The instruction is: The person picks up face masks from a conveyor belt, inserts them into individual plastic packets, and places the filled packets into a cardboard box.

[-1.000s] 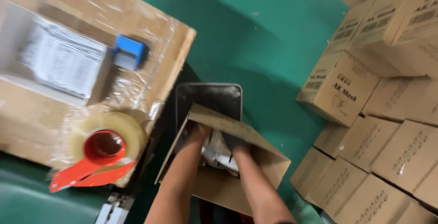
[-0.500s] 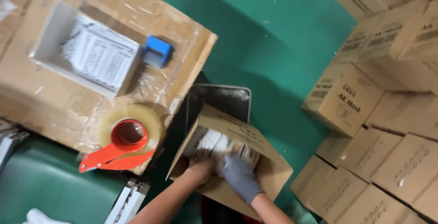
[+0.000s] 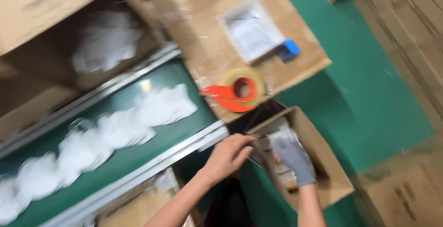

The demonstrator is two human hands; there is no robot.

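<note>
Looking down from the head view, I see the left hand (image 3: 227, 155) bare, fingers curled on the near flap of the open cardboard box (image 3: 318, 162), which sits low beside the table (image 3: 207, 56). The gloved right hand (image 3: 293, 158) is inside it, closed on white packets (image 3: 281, 137), though blur hides the grip. I judge the packets light, soft and slippery, best pinched as a bundle; the box is stiff but thin, best held by its walls. A tape dispenser (image 3: 233, 95) rests above.
</note>
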